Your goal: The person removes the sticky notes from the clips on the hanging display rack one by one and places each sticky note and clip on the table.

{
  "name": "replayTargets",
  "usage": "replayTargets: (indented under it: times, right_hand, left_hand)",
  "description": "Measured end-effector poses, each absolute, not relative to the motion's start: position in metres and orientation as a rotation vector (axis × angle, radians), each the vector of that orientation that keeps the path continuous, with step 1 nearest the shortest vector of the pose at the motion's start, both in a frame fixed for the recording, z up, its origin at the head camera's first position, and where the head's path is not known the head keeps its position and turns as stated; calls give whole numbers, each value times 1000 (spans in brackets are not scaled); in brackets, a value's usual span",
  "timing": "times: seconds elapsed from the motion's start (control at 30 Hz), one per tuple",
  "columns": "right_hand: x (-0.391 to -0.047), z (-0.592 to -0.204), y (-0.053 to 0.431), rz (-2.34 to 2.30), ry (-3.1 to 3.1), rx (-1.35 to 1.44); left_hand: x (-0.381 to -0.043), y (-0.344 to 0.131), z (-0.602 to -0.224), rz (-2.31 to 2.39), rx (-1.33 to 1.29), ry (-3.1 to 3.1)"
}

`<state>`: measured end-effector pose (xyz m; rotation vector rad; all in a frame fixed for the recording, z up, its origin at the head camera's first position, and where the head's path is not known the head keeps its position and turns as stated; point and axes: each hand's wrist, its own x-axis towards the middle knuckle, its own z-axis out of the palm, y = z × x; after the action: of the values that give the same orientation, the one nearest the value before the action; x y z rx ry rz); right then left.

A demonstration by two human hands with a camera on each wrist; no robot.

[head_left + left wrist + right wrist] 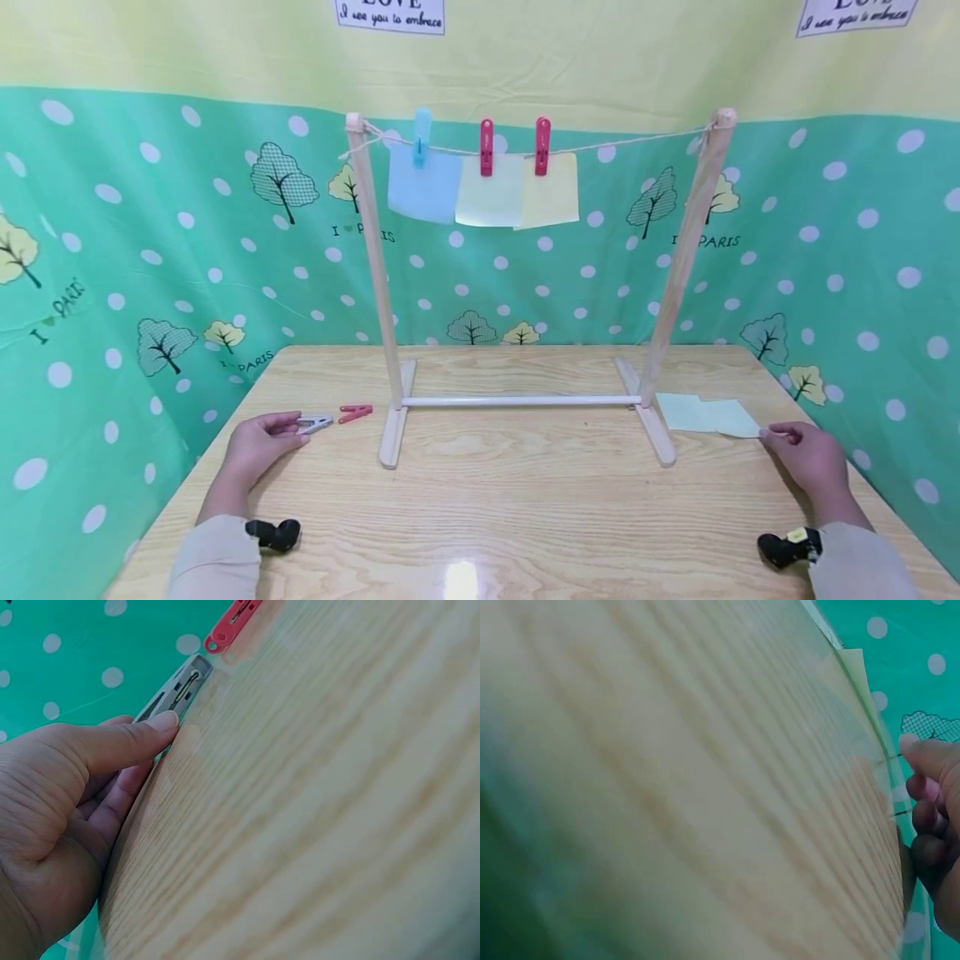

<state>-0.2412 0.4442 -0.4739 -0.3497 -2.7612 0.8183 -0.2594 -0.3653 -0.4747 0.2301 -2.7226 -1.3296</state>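
At the left of the table in the head view, my left hand (258,446) pinches a grey clothespin (317,423) between thumb and fingers. The left wrist view shows the thumb lying along the handle end of that clothespin (187,684). Just beyond it lies a red clothespin (355,412). Over on the right, my right hand (810,462) pinches the near corner of a pale green paper sheet (735,417). A second pale sheet (678,413) lies beside it, partly overlapped. In the right wrist view the thumb meets curled fingers at the paper's edge.
A wooden stand (393,333) with a white crossbar (517,401) stands mid-table. Its string (645,142) carries blue (423,187), whitish (487,196) and yellow (555,196) papers, clipped by one blue and two red clothespins. A dotted green curtain (487,275) hangs behind.
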Motion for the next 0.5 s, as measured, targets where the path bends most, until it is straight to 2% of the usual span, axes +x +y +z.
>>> replayTargets:
  times: [0.5]
  right_hand:
    - [-227,-456,432,1042,-2668,-375]
  left_hand:
    - [-256,-367,-474,-1332,229,-2714]
